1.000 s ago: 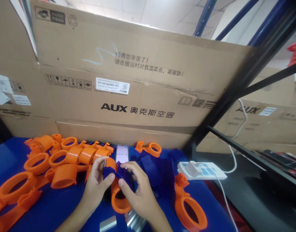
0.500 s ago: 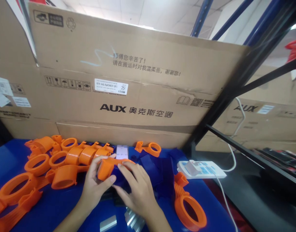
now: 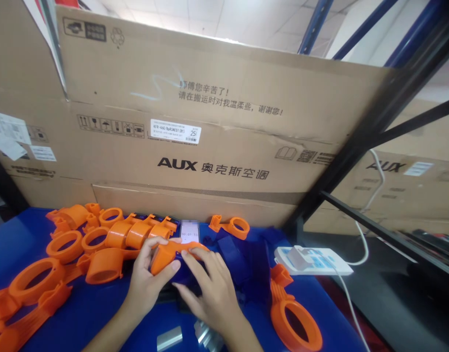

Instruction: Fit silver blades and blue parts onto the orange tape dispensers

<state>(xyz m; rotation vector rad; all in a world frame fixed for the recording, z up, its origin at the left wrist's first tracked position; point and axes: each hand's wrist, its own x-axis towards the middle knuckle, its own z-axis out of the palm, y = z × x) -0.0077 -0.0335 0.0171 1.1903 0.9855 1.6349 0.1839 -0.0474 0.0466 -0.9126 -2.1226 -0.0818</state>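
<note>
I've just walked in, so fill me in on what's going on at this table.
A person holds an orange part and a dark blue piece together over the blue table. The left hand grips the orange part, while the right hand is on the blue piece; whether the two are joined can't be told. More orange parts lie to the left, with metal pieces nearer the person and a phone beyond.

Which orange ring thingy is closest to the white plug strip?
The orange holder on the far right, close by the white power strip. All the other orange pieces, even the held piece in the left hand, are further left.
</note>
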